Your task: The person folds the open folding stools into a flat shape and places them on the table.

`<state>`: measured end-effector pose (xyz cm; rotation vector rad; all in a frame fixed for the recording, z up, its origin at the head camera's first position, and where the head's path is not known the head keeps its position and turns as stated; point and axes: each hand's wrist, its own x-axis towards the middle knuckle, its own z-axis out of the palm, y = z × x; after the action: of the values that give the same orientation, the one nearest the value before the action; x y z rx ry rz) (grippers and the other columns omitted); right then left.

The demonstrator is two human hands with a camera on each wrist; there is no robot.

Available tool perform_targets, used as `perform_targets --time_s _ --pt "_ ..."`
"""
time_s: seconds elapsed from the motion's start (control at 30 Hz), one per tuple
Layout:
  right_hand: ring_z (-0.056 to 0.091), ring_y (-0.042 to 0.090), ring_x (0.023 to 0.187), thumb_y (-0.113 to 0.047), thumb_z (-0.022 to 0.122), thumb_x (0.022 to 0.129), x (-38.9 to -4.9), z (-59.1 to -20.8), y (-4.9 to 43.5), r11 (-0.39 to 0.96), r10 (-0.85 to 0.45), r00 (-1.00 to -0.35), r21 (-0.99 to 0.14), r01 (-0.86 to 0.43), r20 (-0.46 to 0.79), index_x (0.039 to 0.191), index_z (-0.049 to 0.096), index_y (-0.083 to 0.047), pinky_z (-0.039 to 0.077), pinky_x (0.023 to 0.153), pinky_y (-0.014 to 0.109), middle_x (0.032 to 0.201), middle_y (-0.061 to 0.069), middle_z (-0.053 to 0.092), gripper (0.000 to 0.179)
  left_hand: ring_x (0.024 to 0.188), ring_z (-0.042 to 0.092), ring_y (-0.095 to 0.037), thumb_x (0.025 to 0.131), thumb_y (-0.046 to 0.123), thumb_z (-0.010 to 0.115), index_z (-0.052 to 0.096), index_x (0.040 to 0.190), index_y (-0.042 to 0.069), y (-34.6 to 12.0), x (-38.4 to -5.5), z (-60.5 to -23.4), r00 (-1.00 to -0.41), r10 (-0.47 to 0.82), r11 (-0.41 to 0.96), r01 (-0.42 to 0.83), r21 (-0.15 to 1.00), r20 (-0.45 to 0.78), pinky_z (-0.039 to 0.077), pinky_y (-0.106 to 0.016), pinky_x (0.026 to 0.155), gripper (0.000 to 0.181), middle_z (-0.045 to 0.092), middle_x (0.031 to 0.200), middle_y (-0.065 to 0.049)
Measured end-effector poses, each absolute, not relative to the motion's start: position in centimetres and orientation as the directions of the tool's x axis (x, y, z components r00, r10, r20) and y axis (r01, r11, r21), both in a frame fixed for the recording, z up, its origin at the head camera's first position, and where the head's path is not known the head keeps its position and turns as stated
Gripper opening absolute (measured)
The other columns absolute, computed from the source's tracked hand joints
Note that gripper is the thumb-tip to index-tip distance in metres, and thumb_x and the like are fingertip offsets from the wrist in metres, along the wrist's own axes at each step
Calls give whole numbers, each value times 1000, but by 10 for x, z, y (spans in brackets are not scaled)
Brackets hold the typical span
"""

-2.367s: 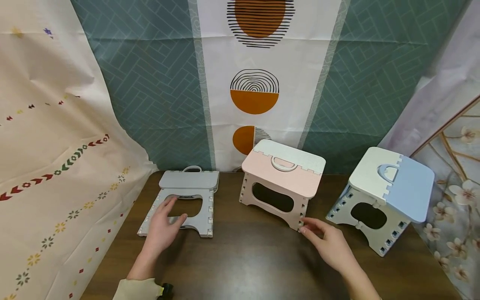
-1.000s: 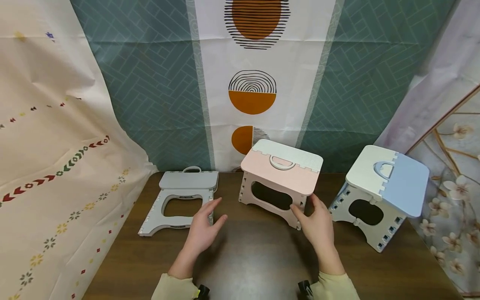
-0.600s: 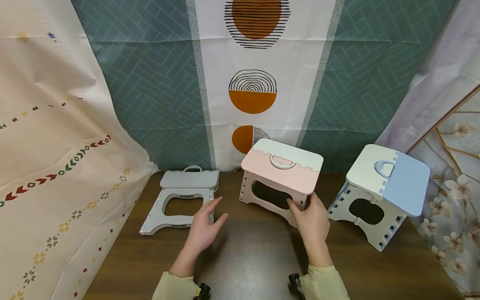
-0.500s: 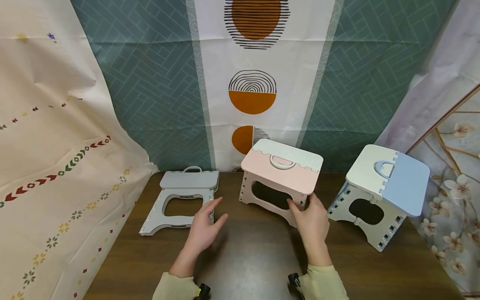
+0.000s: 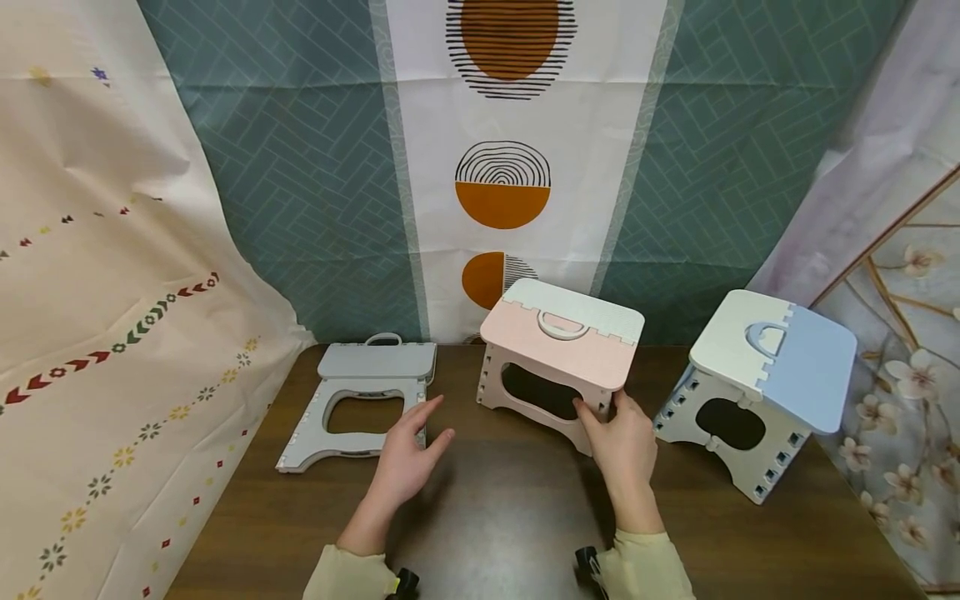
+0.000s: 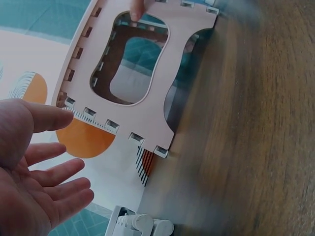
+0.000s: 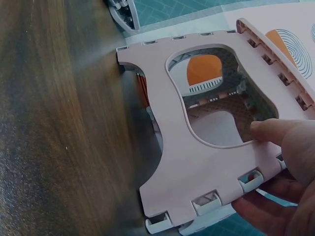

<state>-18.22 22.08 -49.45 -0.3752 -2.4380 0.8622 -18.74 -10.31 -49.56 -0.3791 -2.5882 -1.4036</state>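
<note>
A pink and white folding step stool [image 5: 547, 333] stands unfolded mid-table. My right hand [image 5: 621, 446] grips its right front leg panel, thumb hooked into the oval cutout and fingers round the outer edge. In the right wrist view the thumb lies over the rim of the pink panel [image 7: 172, 162], fingers behind its hinged side. My left hand [image 5: 408, 458] hovers with fingers spread, holding nothing, between the pink stool and a grey folding stool [image 5: 375, 361]. The left wrist view shows the left palm [image 6: 29, 196] facing the pink stool, apart from it.
The grey stool is partly folded, lying low at the left. A cream and blue folding stool [image 5: 757, 392] stands unfolded at the right. All rest on a dark wooden table [image 5: 495, 533]. A patterned cloth [image 5: 510, 117] hangs behind, with cloths on both sides.
My left hand has left the grey stool and moved right. My right hand has risen from the pink stool's lower corner and taken hold of its leg panel; the last half second is nearly still.
</note>
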Motion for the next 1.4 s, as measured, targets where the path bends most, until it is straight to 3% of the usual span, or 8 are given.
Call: perform_targets --time_s 0.7,1.07,1.4 --pt "72 43 85 -37 82 92 -180 -491 225 764 372 -844 -644 43 385 105 72 2 55 64 60 96 20 74 43 143 52 -40 98 12 80 61 149 1 -99 -189 -502 -944 151 529 327 783 293 42 -58 114 56 60 151 -20" --pt "71 34 74 -34 86 88 -179 -490 231 773 313 -862 -634 -12 398 100 73 2 52 55 43 90 18 75 40 141 54 -38 97 10 79 62 149 3 -96 -187 -503 -945 154 516 325 793 287 47 -58 110 55 61 149 -18" --pt "55 23 61 -33 86 87 -179 -488 234 774 252 -895 -632 -43 369 97 72 -2 42 51 36 76 9 67 36 142 53 -37 98 11 79 60 151 5 -96 -189 -502 -952 159 511 306 804 261 48 -59 109 56 59 151 -17"
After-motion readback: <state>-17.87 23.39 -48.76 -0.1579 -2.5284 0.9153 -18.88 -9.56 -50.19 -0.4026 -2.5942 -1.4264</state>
